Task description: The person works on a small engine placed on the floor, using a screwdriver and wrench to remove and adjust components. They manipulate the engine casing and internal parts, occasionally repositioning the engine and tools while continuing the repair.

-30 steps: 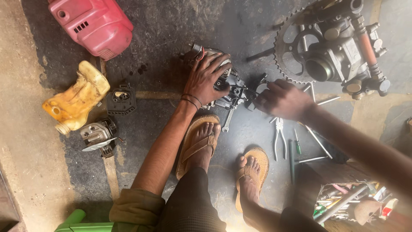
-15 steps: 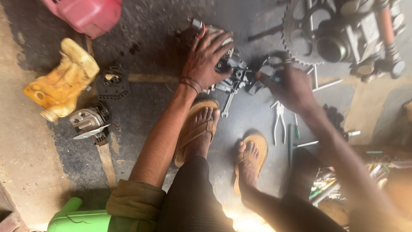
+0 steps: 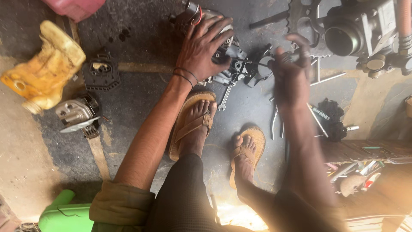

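My left hand (image 3: 201, 47) lies spread over a small grey engine part (image 3: 235, 65) on the dark floor and presses down on it. A red wire shows at the part's far end. My right hand (image 3: 292, 71) hovers just right of that part, blurred, with the fingers curled. Whether it holds anything is unclear. A small spanner (image 3: 224, 99) lies below the part, and pliers (image 3: 274, 124) lie under my right forearm. My feet in tan sandals (image 3: 191, 124) rest in front of both.
A large engine with a toothed sprocket (image 3: 356, 30) stands at top right. At left lie a yellow plastic cover (image 3: 47, 68), a black casing (image 3: 101, 73), a finned cylinder piece (image 3: 77, 114) and a red tank (image 3: 77, 6). A black rag (image 3: 330, 118) and a tool box (image 3: 356, 172) sit at right.
The view has shifted closer and down. My right hand has come off the engine part and lifted slightly to the right. My left hand stays on the part.
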